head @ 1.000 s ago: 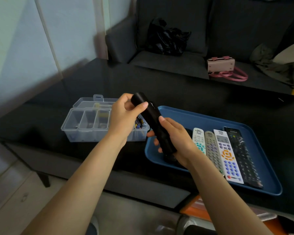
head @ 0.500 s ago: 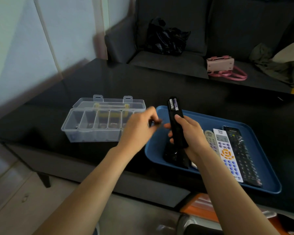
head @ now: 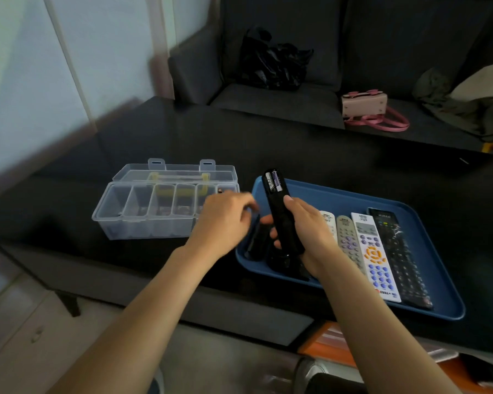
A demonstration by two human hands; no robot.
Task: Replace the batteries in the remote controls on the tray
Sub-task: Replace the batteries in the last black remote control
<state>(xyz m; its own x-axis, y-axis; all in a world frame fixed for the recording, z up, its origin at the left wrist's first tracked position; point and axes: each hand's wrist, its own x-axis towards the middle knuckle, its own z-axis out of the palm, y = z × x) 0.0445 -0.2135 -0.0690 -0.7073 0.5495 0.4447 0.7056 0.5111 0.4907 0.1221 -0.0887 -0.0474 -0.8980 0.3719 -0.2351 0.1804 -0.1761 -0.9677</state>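
Note:
My right hand [head: 308,234] grips a black remote [head: 282,220] upright over the left part of the blue tray [head: 439,285]. Its back faces me and the open compartment shows two batteries [head: 274,181]. My left hand [head: 222,220] is blurred, with curled fingers just above a black battery cover [head: 255,237] that leans at the tray's left rim. Whether the fingers still touch the cover is unclear. Several other remotes lie side by side in the tray: two pale ones [head: 346,237], a white one with orange and blue buttons [head: 374,257], and a black one [head: 399,254].
A clear plastic compartment box [head: 143,211] stands open on the black table left of the tray, with small batteries at its right end. Behind the table is a dark sofa holding a black bag [head: 271,66] and a pink handbag [head: 365,105].
My left hand slid the cover off the remote's back and carried it down to the tray's left rim. My right hand turned the remote upright, showing the batteries.

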